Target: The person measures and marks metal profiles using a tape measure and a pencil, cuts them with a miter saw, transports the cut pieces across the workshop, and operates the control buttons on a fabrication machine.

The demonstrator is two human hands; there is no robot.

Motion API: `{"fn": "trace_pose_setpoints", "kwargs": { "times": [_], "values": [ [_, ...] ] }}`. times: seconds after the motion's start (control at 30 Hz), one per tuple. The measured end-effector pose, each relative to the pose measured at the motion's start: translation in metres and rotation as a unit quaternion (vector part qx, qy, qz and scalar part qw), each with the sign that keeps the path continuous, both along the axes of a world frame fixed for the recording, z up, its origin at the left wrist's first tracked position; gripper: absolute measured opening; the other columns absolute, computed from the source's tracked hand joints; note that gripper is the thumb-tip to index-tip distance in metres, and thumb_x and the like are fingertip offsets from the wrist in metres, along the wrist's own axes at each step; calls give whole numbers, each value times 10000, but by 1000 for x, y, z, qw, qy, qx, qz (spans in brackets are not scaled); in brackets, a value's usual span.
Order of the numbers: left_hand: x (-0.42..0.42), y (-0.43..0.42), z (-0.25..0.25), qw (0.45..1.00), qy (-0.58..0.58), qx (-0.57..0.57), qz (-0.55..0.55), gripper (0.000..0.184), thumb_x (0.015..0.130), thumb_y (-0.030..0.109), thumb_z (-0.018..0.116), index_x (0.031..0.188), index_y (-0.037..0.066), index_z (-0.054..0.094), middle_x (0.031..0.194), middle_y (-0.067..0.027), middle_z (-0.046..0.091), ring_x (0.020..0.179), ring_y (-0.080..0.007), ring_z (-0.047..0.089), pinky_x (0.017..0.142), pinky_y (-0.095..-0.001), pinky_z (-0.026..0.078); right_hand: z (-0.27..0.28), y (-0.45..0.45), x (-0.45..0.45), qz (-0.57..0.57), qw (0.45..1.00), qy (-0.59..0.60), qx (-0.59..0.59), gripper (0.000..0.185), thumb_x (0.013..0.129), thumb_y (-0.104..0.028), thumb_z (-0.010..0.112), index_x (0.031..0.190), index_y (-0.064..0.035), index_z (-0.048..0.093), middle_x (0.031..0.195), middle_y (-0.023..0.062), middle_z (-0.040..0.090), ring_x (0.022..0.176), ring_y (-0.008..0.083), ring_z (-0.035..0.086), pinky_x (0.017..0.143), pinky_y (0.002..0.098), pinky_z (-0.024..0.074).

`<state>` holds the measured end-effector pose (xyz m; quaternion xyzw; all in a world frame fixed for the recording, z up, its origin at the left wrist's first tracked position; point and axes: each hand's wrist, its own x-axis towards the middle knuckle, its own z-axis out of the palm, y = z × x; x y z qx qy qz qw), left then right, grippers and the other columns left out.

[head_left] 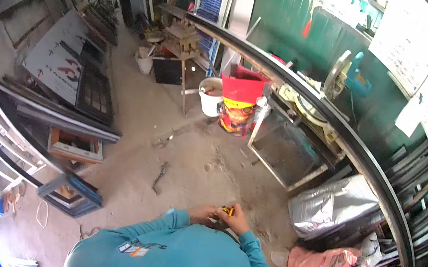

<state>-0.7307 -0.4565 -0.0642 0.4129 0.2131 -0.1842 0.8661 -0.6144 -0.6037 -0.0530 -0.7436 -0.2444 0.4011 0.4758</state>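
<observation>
Both hands are close together in front of my chest, over the floor. My right hand (pixel 237 221) is closed around a small yellow-and-black object (pixel 227 211), which is too small to name for sure. From the other side my left hand (pixel 203 215) meets it, its fingers curled and partly hidden. What the left fingers grip cannot be made out. Teal sleeves (pixel 175 219) cover both arms.
A long dark profile (pixel 306 86) lies across the bench on the right, near a miter saw (pixel 340 80). Ahead stand a white bucket (pixel 210 98) and a red sack (pixel 241 91). Window frames (pixel 70 195) lean at left; a silver-wrapped bundle (pixel 331 205) lies at right.
</observation>
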Motion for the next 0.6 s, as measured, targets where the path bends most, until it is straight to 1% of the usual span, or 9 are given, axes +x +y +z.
{"fn": "trace_pose_setpoints", "kwargs": {
  "times": [0.1, 0.2, 0.23, 0.33, 0.37, 0.4, 0.47, 0.53, 0.6],
  "values": [
    [62, 45, 13, 982, 78, 141, -101, 437, 943, 414, 514, 1222, 78, 518, 1141, -68, 611, 986, -161, 617, 805, -308, 509, -18, 31, 62, 37, 998, -36, 38, 561, 756, -397, 771, 1078, -19, 509, 877, 111, 606, 763, 166, 578, 654, 316, 495],
    [112, 71, 8, 992, 82, 80, 58, 308, 877, 254, 663, 1087, 69, 535, 867, -28, 607, 705, -132, 584, 669, -275, 505, 14, 65, 126, 123, 987, -99, 19, 645, 743, -435, 759, 1143, 12, 522, 931, 168, 641, 834, 238, 634, 707, 355, 514],
    [128, 89, -22, 993, 101, 27, 47, 326, 854, 230, 696, 1076, 73, 516, 890, -35, 598, 786, -142, 607, 675, -283, 507, 22, 76, 144, 148, 979, -135, -22, 700, 723, -458, 754, 1183, 22, 535, 1002, 211, 648, 913, 305, 652, 761, 390, 516],
    [183, 118, 8, 989, 131, 44, 53, 365, 823, 267, 730, 1037, 64, 515, 890, -64, 598, 745, -132, 586, 552, -216, 422, 22, 100, 187, 158, 968, -176, -83, 681, 718, -446, 756, 1171, 19, 548, 1005, 212, 657, 923, 322, 657, 783, 393, 515],
    [200, 129, 9, 985, 121, 122, 5, 485, 838, 369, 707, 1145, 46, 516, 952, -70, 606, 822, -128, 587, 629, -265, 444, 30, 106, 198, 110, 981, -146, -67, 642, 725, -428, 753, 1147, 18, 567, 973, 203, 666, 901, 314, 665, 786, 385, 519],
    [219, 141, 0, 985, 122, 119, 7, 485, 838, 369, 707, 1145, 46, 516, 952, -70, 606, 822, -128, 587, 629, -265, 444, 22, 114, 215, 112, 980, -145, -70, 642, 725, -428, 753, 1147, 18, 567, 973, 203, 666, 901, 314, 665, 786, 385, 519],
    [254, 167, -26, 980, 87, 148, -103, 600, 872, 453, 635, 1253, 8, 506, 1049, -73, 614, 961, -160, 594, 770, -315, 461, 4, 128, 246, 68, 985, -144, -67, 615, 730, -418, 749, 1127, 19, 578, 945, 198, 673, 900, 307, 669, 790, 376, 520],
    [296, 194, -59, 973, -12, 133, -189, 538, 874, 453, 631, 1169, 5, 591, 1048, -47, 615, 875, -121, 577, 713, -261, 442, 12, 152, 270, 45, 984, -147, -87, 576, 741, -394, 739, 1120, 12, 587, 938, 204, 670, 912, 310, 668, 794, 370, 519],
    [347, 233, -22, 942, -31, 210, -259, 439, 868, 367, 656, 1125, 15, 611, 1002, -38, 617, 833, -114, 571, 690, -263, 451, 24, 191, 303, 4, 983, -150, -102, 560, 753, -393, 719, 1127, 2, 587, 928, 206, 667, 902, 341, 661, 791, 385, 516]
  ]
}}
